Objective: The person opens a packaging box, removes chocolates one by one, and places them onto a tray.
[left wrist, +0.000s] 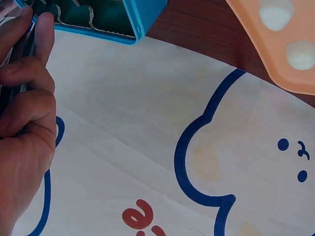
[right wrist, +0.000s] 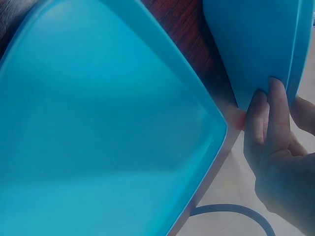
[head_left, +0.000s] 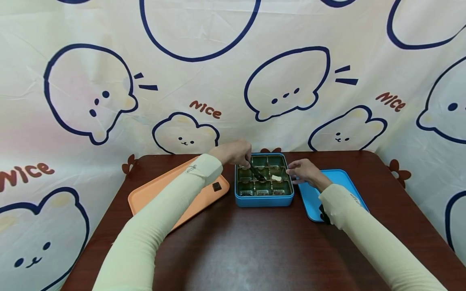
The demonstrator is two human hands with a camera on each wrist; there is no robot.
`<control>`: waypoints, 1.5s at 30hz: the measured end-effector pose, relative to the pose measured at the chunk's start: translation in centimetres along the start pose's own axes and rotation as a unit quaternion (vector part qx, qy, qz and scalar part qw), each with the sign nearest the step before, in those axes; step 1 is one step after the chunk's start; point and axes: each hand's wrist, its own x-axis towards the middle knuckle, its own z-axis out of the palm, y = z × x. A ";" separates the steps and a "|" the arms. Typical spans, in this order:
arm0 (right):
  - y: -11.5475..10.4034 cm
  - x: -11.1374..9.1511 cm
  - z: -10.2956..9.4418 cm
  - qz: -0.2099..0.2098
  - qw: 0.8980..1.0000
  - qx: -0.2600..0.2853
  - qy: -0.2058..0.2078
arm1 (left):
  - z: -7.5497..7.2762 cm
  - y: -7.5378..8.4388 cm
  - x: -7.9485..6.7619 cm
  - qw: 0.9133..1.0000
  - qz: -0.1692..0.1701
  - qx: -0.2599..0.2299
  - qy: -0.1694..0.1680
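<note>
My left hand (head_left: 234, 152) grips black tongs (head_left: 257, 174), whose tips reach down into a blue box (head_left: 263, 201). Inside the box is a clear divided insert with several square compartments. A small white piece (head_left: 276, 178) sits in the right compartment of the middle row. With my right hand (head_left: 306, 171) I hold the box's right side; the fingers (right wrist: 278, 113) lie along its outer wall and the thumb is at the rim. In the left wrist view, the fingers of my left hand (left wrist: 27, 113) curl round the dark tongs, whose tips are out of that view.
An orange tray (head_left: 164, 196) lies left of the box, partly hidden by my left sleeve. It bears a dark square piece (head_left: 217, 186) and white rounded pieces (left wrist: 275, 14). A blue lid (head_left: 336, 178) lies on the right under my right forearm. A printed cloth hangs behind the brown table (head_left: 233, 250).
</note>
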 end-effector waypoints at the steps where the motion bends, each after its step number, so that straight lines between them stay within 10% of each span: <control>1: 0.0 0.0 0.0 0.000 1.000 0.000 -0.001 | 0.0 0.0 0.0 1.000 0.002 0.002 0.000; 45: 0.1 0.0 -0.1 -0.005 1.000 0.000 0.001 | 0.0 0.0 0.0 1.000 0.005 0.002 0.000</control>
